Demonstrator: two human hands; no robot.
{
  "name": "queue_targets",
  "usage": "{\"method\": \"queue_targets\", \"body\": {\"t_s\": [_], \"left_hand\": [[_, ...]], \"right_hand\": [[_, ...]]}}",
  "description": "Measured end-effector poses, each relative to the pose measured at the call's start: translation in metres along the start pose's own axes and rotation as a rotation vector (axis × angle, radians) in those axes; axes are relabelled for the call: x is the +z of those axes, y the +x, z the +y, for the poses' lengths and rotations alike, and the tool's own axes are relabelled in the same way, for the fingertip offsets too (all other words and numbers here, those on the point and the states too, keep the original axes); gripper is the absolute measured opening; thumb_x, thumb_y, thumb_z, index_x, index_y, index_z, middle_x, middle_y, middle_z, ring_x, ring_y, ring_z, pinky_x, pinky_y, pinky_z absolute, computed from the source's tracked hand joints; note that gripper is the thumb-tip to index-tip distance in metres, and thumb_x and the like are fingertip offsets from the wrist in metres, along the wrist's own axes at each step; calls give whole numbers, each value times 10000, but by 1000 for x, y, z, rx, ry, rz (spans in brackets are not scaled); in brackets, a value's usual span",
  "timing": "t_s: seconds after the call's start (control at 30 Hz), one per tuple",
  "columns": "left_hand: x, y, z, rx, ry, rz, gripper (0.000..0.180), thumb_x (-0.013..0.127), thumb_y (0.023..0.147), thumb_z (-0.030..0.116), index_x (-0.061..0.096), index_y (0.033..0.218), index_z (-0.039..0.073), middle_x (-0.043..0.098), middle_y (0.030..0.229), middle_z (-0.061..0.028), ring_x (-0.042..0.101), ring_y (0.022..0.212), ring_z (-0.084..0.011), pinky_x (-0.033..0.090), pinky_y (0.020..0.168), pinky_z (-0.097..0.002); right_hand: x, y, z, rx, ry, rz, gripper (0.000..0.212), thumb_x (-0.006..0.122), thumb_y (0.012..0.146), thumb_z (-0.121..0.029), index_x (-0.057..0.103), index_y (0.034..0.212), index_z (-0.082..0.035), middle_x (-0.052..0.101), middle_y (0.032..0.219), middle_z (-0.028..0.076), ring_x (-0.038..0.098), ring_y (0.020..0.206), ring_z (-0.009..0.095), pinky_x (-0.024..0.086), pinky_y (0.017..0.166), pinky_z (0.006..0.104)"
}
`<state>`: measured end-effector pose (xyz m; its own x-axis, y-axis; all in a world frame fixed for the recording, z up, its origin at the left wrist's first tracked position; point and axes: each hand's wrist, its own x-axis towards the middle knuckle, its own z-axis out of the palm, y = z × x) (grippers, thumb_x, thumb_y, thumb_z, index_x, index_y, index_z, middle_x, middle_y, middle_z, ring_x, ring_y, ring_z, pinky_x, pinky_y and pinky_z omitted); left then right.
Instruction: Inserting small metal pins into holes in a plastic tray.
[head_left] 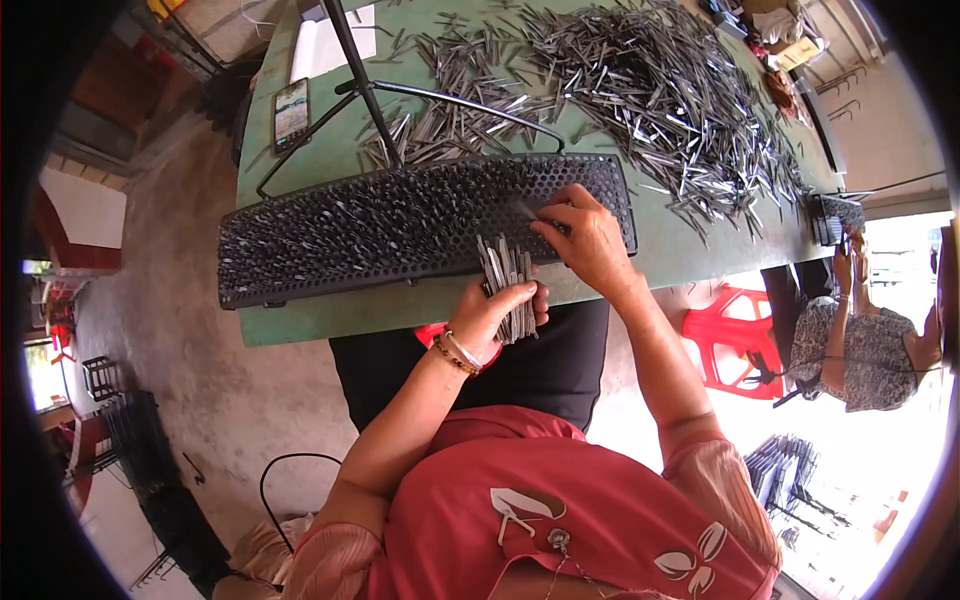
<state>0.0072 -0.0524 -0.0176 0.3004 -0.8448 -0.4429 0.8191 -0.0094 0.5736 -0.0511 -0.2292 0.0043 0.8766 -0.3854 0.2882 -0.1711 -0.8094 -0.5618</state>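
Note:
My left hand (487, 318) is closed around a bundle of thin grey metal strips (508, 275), held upright just in front of the table edge. Close above it, my right hand (583, 240) pinches one thin metal strip, blurred at the fingertips, over a long black perforated rack (590, 178). Many strips (330, 235) stand packed in the rack's holes from its left end to past the middle. Toward the right end, bare round holes show. A black metal rod frame (365, 88) rises behind the rack.
Loose metal strips (690, 110) lie heaped across the green table (290, 325). A phone (291, 115) and white paper (335, 45) lie at the far left. At right, another person (850, 350) works at a similar rack (838, 215), near a red stool (735, 340).

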Motion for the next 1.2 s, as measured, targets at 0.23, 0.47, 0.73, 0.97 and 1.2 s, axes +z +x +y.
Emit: {"method": "queue_targets", "body": {"t_s": [0.23, 0.47, 0.73, 0.97, 1.2], "left_hand": [[1, 4, -3, -60, 30, 0, 182, 620, 835, 85, 584, 989, -6, 645, 863, -105, 637, 725, -190, 556, 667, -331], [3, 7, -9, -45, 17, 47, 157, 620, 830, 99, 594, 934, -16, 652, 827, -115, 644, 661, -192, 538, 597, -307], [1, 1, -4, -31, 95, -21, 222, 640, 826, 101, 562, 1016, 16, 641, 869, -94, 610, 647, -151, 522, 570, -284], [-1, 0, -2, -60, 136, -36, 224, 641, 844, 99, 574, 1049, 41, 646, 880, -80, 614, 690, -144, 517, 577, -284], [-6, 1, -3, -14, 72, -40, 279, 660, 828, 112, 551, 1076, 45, 643, 907, -83, 612, 711, -139, 517, 579, -270]], "right_hand": [[-21, 11, 4, -137, -266, -22, 78, 602, 824, -108, 602, 879, -53, 566, 832, 93, 571, 767, 298, 444, 726, 380], [-30, 38, 20, -424, -395, -129, 58, 561, 807, -69, 560, 856, -38, 525, 842, 104, 563, 763, 281, 451, 732, 371], [-34, 59, 6, -487, -462, -228, 88, 546, 745, -35, 544, 833, -31, 510, 844, 117, 577, 804, 290, 464, 753, 375], [-15, 66, 10, -390, -335, -334, 85, 588, 784, -64, 566, 849, -14, 570, 825, 134, 600, 745, 329, 491, 679, 398], [-15, 63, 15, -260, 47, -190, 141, 642, 790, -127, 598, 833, 0, 610, 798, 162, 591, 761, 375, 487, 672, 431]]}}
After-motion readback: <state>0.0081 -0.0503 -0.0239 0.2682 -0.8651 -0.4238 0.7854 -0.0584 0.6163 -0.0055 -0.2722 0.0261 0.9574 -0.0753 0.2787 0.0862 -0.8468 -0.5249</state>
